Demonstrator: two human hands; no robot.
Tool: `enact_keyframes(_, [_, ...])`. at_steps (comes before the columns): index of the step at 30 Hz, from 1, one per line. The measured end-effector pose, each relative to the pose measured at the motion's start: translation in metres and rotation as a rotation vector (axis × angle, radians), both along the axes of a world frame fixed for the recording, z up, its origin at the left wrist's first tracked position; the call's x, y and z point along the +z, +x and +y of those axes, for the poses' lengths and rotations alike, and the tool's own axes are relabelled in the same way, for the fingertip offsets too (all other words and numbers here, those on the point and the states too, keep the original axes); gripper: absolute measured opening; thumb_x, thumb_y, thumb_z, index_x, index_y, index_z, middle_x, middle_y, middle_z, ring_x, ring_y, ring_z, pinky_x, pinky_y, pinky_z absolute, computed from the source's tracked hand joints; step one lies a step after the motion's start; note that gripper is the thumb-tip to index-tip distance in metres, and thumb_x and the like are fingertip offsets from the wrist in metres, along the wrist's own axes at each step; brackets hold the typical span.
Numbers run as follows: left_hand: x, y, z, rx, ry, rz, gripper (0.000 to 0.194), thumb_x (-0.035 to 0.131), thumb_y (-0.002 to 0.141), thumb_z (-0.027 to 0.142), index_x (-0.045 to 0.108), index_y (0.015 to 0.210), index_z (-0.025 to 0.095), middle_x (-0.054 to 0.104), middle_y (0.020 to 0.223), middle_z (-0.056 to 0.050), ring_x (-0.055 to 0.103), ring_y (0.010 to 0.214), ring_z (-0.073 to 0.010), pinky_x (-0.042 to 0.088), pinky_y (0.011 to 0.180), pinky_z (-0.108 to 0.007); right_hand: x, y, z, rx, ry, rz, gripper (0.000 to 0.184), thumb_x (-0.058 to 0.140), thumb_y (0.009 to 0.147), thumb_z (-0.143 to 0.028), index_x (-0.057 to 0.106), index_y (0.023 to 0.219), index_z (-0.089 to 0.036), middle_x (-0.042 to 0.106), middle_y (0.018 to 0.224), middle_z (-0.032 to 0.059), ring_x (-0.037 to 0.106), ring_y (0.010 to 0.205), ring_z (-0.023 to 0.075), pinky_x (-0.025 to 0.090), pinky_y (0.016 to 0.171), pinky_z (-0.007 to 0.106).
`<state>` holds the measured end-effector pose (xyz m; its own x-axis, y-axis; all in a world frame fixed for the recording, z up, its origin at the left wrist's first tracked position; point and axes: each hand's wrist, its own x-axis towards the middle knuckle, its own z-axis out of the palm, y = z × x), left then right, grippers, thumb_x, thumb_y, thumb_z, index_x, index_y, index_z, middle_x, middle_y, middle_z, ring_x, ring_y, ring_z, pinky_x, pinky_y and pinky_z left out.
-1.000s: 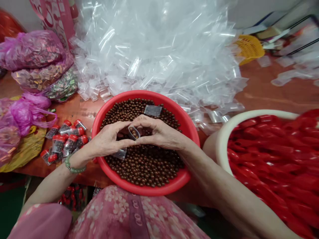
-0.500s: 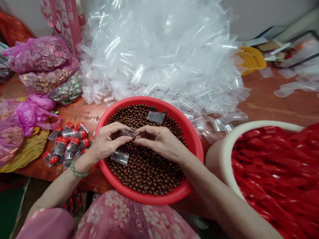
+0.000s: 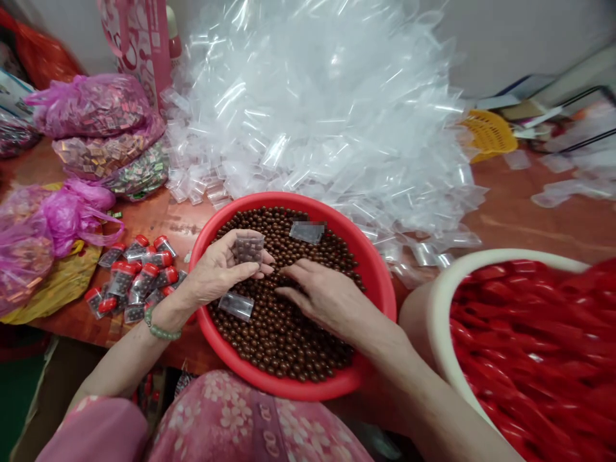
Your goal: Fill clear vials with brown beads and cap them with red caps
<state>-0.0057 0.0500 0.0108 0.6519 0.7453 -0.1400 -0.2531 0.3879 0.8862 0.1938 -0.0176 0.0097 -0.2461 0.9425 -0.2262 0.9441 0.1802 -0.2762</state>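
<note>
My left hand (image 3: 219, 266) holds a small clear plastic container (image 3: 249, 249) upright between thumb and fingers, with brown balls inside it. Just to its right, my right hand (image 3: 322, 292) hovers low over the glossy brown balls (image 3: 289, 340), thumb and fingers apart, with nothing visible in them. The balls fill much of a red basin (image 3: 385, 282). Two more clear containers lie on the balls: one (image 3: 307, 231) toward the far rim, the other (image 3: 236, 307) below my left hand.
Left of the basin lie several filled containers with red caps (image 3: 137, 276). Behind them are pink bags of small pieces (image 3: 96, 109). A large heap of clear containers (image 3: 317, 109) rises beyond the basin. On the right stands a cream tub (image 3: 436, 308) of red plastic pieces (image 3: 524, 346).
My hands have moved apart. The container that both held is now upright in my left hand, showing balls inside. My right hand has let go and shifted right and down over the balls.
</note>
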Motion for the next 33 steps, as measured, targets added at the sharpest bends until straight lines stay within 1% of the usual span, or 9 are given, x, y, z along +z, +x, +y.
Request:
enact_keyframes(3, [-0.002,0.002,-0.001,-0.018,-0.021,-0.004,0.045,0.075,0.076,0.023,0.052,0.115,0.017,0.07,0.098,-0.006,0.07,0.085,-0.0156,0.052,0.079,-0.029,-0.002,-0.011,-0.001,0.061,-0.149,-0.022,0.017,0.05,0.094,-0.021,0.066,0.098,-0.016,0.068,0.097,0.0082,0.066,0.09,0.0224,0.049,0.08,0.032])
enact_keyframes(9, [0.002,0.006,-0.005,-0.057,0.027,0.057,0.041,0.071,0.08,0.023,0.052,0.116,0.016,0.07,0.1,-0.008,0.069,0.087,-0.015,0.052,0.08,-0.028,-0.009,-0.015,-0.003,0.049,-0.169,-0.017,0.019,0.05,0.092,-0.016,0.064,0.103,-0.014,0.068,0.101,0.0094,0.067,0.091,0.0213,0.046,0.08,0.03])
enact_keyframes(13, [0.02,0.005,-0.017,0.002,0.268,0.146,0.032,0.061,0.087,0.019,0.053,0.118,0.017,0.069,0.104,-0.007,0.066,0.096,-0.0152,0.05,0.089,-0.03,-0.006,-0.016,-0.002,0.048,-0.17,0.001,0.016,0.05,0.092,-0.016,0.065,0.098,-0.015,0.069,0.101,0.009,0.067,0.091,0.0201,0.046,0.08,0.028])
enact_keyframes(16, [0.031,0.005,-0.022,0.003,0.39,0.195,0.032,0.056,0.09,0.018,0.054,0.121,0.018,0.068,0.104,-0.007,0.065,0.1,-0.016,0.049,0.093,-0.031,-0.002,-0.004,-0.004,0.036,-0.097,0.139,0.016,0.051,0.091,-0.017,0.067,0.096,-0.018,0.07,0.097,0.0067,0.066,0.091,0.0183,0.047,0.082,0.028])
enact_keyframes(18, [0.032,0.005,-0.021,-0.001,0.385,0.201,0.029,0.058,0.089,0.019,0.056,0.117,0.017,0.069,0.1,-0.006,0.066,0.096,-0.0158,0.05,0.09,-0.03,0.002,0.013,-0.005,-0.052,0.015,0.254,0.017,0.052,0.09,-0.019,0.068,0.095,-0.019,0.071,0.093,0.006,0.066,0.087,0.0185,0.049,0.081,0.03])
enact_keyframes(21, [0.028,0.006,-0.017,0.0,0.358,0.211,0.027,0.062,0.087,0.022,0.058,0.113,0.016,0.07,0.094,-0.005,0.066,0.093,-0.0158,0.051,0.089,-0.03,0.006,0.046,-0.01,-0.267,0.194,0.338,0.017,0.053,0.088,-0.023,0.07,0.091,-0.02,0.073,0.089,0.0053,0.066,0.081,0.0197,0.05,0.076,0.032])
enact_keyframes(24, [0.026,0.008,-0.017,-0.001,0.295,0.191,0.027,0.065,0.085,0.025,0.059,0.11,0.016,0.07,0.093,-0.005,0.067,0.091,-0.0156,0.053,0.088,-0.03,0.007,0.07,-0.016,-0.388,0.246,0.342,0.017,0.056,0.084,-0.024,0.071,0.09,-0.02,0.074,0.086,0.0051,0.067,0.078,0.0213,0.051,0.075,0.034])
enact_keyframes(27, [0.027,0.013,-0.022,-0.015,0.238,0.179,0.025,0.068,0.083,0.025,0.061,0.105,0.016,0.07,0.093,-0.004,0.067,0.089,-0.0147,0.053,0.085,-0.029,0.009,0.074,-0.02,-0.383,0.222,0.307,0.016,0.056,0.083,-0.022,0.07,0.089,-0.019,0.073,0.087,0.0051,0.067,0.079,0.0209,0.05,0.076,0.034])
enact_keyframes(33, [0.021,0.023,-0.029,-0.062,0.16,0.11,0.029,0.071,0.08,0.026,0.059,0.105,0.015,0.07,0.091,-0.004,0.067,0.086,-0.0145,0.055,0.081,-0.028,0.007,0.05,-0.021,-0.203,0.019,0.143,0.018,0.057,0.09,-0.032,0.067,0.09,-0.017,0.07,0.087,0.0067,0.065,0.078,0.0197,0.046,0.071,0.03])
